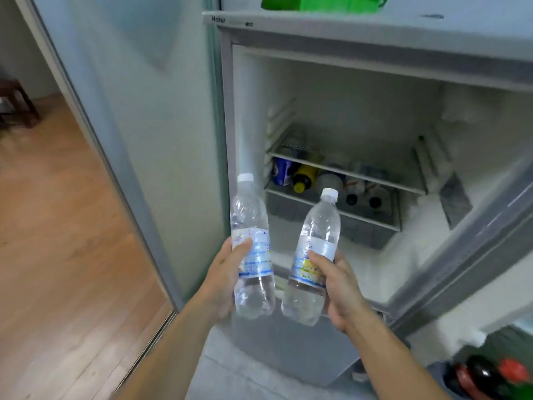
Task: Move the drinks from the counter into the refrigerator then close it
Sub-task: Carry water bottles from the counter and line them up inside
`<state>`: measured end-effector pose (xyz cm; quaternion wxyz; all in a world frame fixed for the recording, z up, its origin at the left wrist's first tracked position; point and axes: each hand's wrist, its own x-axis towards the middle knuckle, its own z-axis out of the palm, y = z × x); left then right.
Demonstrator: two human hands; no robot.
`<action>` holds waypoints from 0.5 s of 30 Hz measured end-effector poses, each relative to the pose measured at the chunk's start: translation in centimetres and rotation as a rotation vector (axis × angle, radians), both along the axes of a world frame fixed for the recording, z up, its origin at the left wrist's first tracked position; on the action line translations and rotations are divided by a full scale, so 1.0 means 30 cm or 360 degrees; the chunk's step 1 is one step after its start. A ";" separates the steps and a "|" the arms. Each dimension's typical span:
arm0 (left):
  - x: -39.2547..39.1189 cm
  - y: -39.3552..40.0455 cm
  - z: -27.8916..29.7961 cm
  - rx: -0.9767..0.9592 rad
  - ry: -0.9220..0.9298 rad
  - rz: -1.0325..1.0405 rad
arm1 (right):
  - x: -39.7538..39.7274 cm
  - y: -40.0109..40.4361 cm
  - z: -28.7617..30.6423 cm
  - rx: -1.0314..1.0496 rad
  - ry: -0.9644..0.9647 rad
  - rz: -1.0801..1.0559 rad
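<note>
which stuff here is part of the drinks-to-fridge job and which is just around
Job: left hand holding water bottle; right hand holding second water bottle; open refrigerator; its door.
Just around: green bag on top; wooden chair.

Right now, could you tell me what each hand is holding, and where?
Each grips a clear plastic water bottle at its label: left hand one, right hand the other.

A home kitchen: open refrigerator point(360, 90) of drinks, wooden floor point(57, 226) beyond.
</note>
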<state>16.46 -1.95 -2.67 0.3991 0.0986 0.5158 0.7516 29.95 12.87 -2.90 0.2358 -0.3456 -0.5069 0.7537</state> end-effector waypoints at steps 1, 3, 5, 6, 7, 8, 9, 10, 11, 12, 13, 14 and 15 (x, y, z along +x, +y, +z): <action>-0.032 0.042 0.019 -0.0012 0.0096 -0.0035 | -0.018 0.026 0.022 0.0049 0.0005 -0.0061; -0.092 0.134 0.061 -0.0042 0.0287 -0.0100 | -0.055 0.090 0.065 0.0178 -0.0002 -0.0180; -0.150 0.234 0.111 -0.0085 0.0503 -0.0113 | -0.097 0.169 0.109 0.0363 0.0004 -0.0294; -0.178 0.284 0.137 -0.0107 0.0608 -0.0105 | -0.119 0.212 0.132 0.0450 0.0016 -0.0340; -0.203 0.333 0.161 -0.0113 0.0690 -0.0091 | -0.142 0.257 0.154 0.0525 0.0027 -0.0371; -0.226 0.381 0.183 -0.0113 0.0753 -0.0072 | -0.166 0.300 0.177 0.0589 0.0036 -0.0389; -0.248 0.425 0.204 -0.0114 0.0808 -0.0052 | -0.191 0.343 0.200 0.0639 0.0046 -0.0399; -0.270 0.468 0.222 -0.0116 0.0852 -0.0035 | -0.216 0.385 0.220 0.0669 0.0056 -0.0410; -0.289 0.509 0.239 -0.0114 0.0872 -0.0015 | -0.241 0.424 0.237 0.0682 0.0076 -0.0421; -0.310 0.551 0.251 -0.0102 0.0878 0.0005 | -0.267 0.463 0.252 0.0682 0.0101 -0.0421; -0.328 0.591 0.263 -0.0085 0.0866 0.0027 | -0.295 0.500 0.266 0.0672 0.0119 -0.0407; -0.347 0.631 0.273 -0.0068 0.0846 0.0051 | -0.320 0.534 0.279 0.0656 0.0122 -0.0391; -0.363 0.670 0.285 -0.0054 0.0821 0.0085 | -0.346 0.566 0.291 0.0645 0.0116 -0.0381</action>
